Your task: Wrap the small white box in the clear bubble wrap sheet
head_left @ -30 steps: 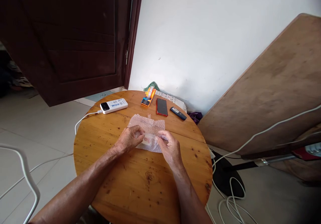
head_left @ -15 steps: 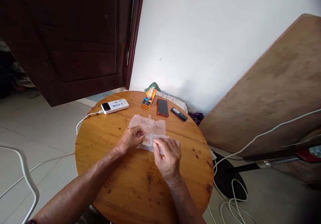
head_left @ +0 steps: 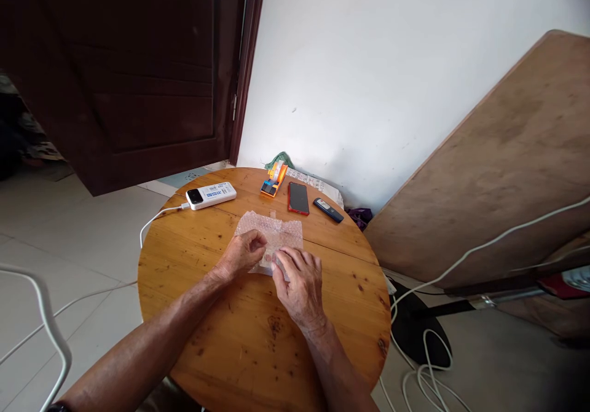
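Bubble wrap (head_left: 278, 226) lies spread near the middle of a round wooden table (head_left: 221, 338), between a person's two bare hands. At left, a white power bank (head_left: 212, 195) rests with a cable (head_left: 162, 211) plugged into its end. Next comes the left hand (head_left: 244, 253), at the wrap's left side, thumb and fingers curled toward each other; whether they meet or clamp the film cannot be told. A pale, flat item (head_left: 268, 256) with reddish marks shows between the hands, and an orange tape dispenser (head_left: 274, 179) stands beyond the wrap. The right hand (head_left: 299, 284) reaches over the wrap's near right part, fingers loosely bent, thumb apart from them. Farther right lie a red-edged smartphone (head_left: 298, 198) and a dark handset (head_left: 328, 209).

The handling seems to call for a light touch: the left fingers steadying one side, the right fingertips smoothing the film evenly so the flat item does not slide or buckle.

The right hand hides part of the wrap, and the left fingertips blend into the clear film. The flat item's print is too small to read, and the frame's bottom edge cuts off both arms.
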Available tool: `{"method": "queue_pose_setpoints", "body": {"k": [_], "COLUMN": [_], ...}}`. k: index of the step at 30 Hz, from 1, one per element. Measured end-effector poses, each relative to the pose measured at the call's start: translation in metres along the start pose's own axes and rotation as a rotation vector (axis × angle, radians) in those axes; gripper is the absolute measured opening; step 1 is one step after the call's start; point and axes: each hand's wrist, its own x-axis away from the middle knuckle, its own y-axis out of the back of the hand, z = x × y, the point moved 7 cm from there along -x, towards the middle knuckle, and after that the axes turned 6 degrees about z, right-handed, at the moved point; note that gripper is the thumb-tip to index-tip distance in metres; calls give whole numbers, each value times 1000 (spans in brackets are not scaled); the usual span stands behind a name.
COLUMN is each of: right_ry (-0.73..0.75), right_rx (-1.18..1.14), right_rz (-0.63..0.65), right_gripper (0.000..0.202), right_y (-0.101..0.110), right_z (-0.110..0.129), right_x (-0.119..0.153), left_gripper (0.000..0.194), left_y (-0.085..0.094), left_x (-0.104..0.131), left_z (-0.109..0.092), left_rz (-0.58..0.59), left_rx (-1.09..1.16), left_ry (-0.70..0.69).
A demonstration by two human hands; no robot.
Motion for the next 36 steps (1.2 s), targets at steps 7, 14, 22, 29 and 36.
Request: {"method": "queue_pose_setpoints", "body": {"k": [7,14,22,29,36], "right_ry": [20,-28,-33,-19,-7], "right_rx": [63,78,148,158,180], "right_rz": [142,207,247,227,189], "right_gripper": [27,24,29,28,33], "right_y": [-19,-23,-26,-27,-28], "right_z": [9,9,12,13,19], "right_x": [-1,-1,-1,-1,-2], "left_gripper": [8,33,39,42,38], "left_y": [2,23,26,52,61], "left_x": [0,2,2,17,29], "left_z": [2,8,16,7,13], "left_rz": [1,0,66,45,38], "left_rx": [-29,-263,-534,-785,-649], "left_ry": [21,131,227,335,451]}}
